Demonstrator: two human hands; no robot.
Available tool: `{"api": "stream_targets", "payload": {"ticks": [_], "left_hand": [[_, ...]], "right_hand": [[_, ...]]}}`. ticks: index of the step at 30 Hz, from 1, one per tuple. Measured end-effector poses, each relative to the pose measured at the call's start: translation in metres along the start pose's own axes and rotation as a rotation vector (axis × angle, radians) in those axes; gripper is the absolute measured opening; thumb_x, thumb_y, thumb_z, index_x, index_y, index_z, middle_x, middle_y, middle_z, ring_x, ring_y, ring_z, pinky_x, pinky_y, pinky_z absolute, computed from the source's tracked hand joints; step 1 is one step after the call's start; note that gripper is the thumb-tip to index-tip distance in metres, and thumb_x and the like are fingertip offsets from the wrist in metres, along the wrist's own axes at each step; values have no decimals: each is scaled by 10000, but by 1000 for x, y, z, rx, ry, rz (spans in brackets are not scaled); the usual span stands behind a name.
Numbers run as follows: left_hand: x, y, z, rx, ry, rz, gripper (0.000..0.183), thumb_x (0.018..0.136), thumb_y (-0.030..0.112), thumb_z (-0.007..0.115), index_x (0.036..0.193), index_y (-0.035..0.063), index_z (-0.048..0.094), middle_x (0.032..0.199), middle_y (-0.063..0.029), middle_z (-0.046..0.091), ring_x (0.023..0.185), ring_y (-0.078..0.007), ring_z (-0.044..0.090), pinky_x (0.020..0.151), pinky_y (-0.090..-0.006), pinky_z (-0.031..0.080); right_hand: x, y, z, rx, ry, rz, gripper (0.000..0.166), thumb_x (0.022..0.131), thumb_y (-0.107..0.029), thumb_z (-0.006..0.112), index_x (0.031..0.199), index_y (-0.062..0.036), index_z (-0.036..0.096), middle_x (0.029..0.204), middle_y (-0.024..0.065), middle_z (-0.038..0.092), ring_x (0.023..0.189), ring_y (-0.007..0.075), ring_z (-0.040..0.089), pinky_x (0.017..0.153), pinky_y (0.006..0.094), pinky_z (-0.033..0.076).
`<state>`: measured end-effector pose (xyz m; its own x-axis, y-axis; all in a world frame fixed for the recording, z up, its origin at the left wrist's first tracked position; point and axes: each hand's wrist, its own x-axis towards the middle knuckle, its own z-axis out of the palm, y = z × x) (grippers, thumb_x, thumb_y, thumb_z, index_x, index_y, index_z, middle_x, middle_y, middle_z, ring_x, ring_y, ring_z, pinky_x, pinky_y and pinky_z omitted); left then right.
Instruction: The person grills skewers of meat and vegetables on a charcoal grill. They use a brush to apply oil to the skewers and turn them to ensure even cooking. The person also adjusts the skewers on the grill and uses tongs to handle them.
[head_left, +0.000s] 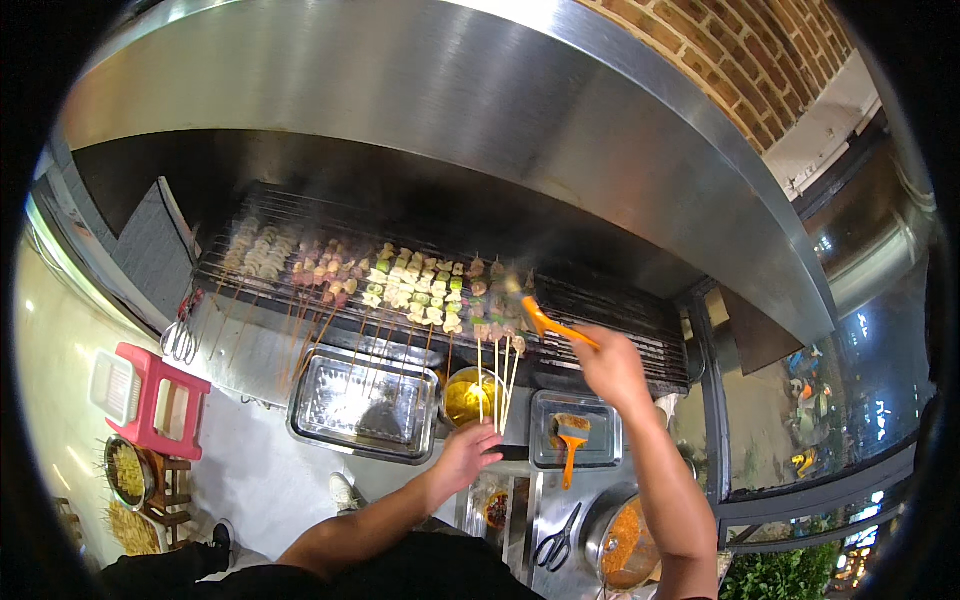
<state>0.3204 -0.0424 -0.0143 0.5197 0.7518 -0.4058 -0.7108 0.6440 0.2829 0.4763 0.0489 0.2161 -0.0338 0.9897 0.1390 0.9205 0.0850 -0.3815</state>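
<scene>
My left hand (466, 451) gathers the lower ends of several pale wooden skewers (496, 382), which fan out onto the grill. Meat chunks and green pieces (491, 328) are threaded on them, partly veiled by smoke. In my right hand (611, 364) is an orange-handled basting brush (545, 321). Its blurred bristles hover over or touch the skewered food; which of these I cannot tell. Just left on the barbecue grill (619, 322) are skewers of pale and green pieces (416, 289). A round container of yellow oil (466, 397) sits partly behind my left-hand skewers.
Farther left lie more skewers of meat (326, 270). Along the front stand a metal tray (364, 442) and a smaller tray (540, 450) holding a second orange brush (571, 450). Black scissors (557, 541) lie beside a pot of orange-red seasoning (622, 544). A steel hood (450, 97) hangs above.
</scene>
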Motion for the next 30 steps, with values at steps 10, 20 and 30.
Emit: {"api": "stream_targets", "payload": {"ticks": [10, 20, 30], "left_hand": [[36, 15, 17, 12, -101, -58, 275, 889, 316, 495, 1054, 110, 574, 923, -31, 645, 724, -111, 575, 612, -251, 415], [42, 9, 30, -61, -62, 35, 173, 923, 226, 458, 949, 69, 525, 615, 14, 430, 500, -114, 362, 504, -271, 320], [41, 6, 35, -55, -53, 41, 163, 937, 233, 439, 871, 104, 512, 591, 21, 404, 482, -107, 334, 505, -268, 311]], "right_hand": [[27, -30, 25, -431, -153, -248, 188, 765, -251, 570, 794, -105, 686, 733, 168, 635, 723, 336, 622, 674, 430, 505], [132, -44, 37, -337, -188, -190, 221, 780, -276, 560, 878, -121, 683, 914, 158, 647, 869, 325, 620, 783, 418, 495], [142, -21, 38, -343, -182, 6, 251, 781, -281, 573, 911, -96, 681, 1007, 125, 640, 937, 306, 609, 813, 405, 485]]}}
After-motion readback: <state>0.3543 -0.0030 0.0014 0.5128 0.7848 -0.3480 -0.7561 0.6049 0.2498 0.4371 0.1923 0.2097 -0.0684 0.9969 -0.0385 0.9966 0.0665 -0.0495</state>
